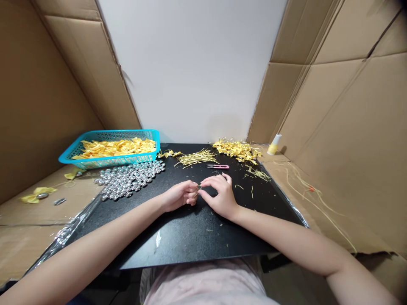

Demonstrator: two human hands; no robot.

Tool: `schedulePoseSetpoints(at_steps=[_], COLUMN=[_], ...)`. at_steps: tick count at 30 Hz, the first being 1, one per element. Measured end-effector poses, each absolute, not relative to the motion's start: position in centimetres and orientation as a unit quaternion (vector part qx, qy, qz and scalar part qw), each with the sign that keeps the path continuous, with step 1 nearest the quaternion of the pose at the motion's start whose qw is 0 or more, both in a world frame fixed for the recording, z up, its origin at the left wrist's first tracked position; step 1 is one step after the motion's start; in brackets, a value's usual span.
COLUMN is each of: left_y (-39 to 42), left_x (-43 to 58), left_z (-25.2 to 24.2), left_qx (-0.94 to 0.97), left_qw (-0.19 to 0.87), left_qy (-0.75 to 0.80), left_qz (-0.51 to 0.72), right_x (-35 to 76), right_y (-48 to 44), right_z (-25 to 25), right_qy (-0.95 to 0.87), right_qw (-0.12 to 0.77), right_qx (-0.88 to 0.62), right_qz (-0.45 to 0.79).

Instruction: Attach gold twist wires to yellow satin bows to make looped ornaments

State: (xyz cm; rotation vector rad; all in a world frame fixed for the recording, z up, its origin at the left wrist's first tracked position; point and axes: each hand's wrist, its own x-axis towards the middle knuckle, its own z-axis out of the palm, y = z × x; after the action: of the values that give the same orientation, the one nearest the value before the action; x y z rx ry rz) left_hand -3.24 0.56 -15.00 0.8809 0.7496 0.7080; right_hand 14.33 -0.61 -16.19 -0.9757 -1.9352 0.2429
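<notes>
Over the middle of the black table [178,237], my left hand [182,196] is closed, its fingers curled and the thumb pressed to the forefinger. My right hand [221,195] meets it fingertip to fingertip, thumb and forefinger pinching. A small, thin, dark yellowish bit [199,186] shows between them, too small to name. Just beyond the hands lie thread snips [219,167] with a pink handle. Behind these is a loose bundle of gold twist ties [197,157].
A blue basket [110,163] of yellow ribbon pieces stands back left, with many silver buttons [130,180] before it. Finished-looking yellow bows [237,150] are heaped back right, near thread scraps [259,173] and a thread cone [274,144]. Cardboard walls [356,127] flank both sides.
</notes>
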Motion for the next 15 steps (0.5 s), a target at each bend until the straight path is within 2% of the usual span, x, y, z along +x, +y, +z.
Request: schedulePoseSetpoints(at_steps=[5,15], left_y=[0.4,0.27], left_x=[-3.15,-2.9], left_z=[-14.89,-15.01], left_qx=[0.413,0.448], left_qw=[0.772,0.752], left_qy=[0.348,0.357], left_qz=[0.335,0.327], right_x=[14.55,14.21], right_y=[-0.85,-0.27], right_z=[-15.82,-16.17], right_qy=[-0.786,-0.809], right_qw=[0.481,0.415], right_qx=[-0.379,-0.384], right_qz=[0.086,0.16])
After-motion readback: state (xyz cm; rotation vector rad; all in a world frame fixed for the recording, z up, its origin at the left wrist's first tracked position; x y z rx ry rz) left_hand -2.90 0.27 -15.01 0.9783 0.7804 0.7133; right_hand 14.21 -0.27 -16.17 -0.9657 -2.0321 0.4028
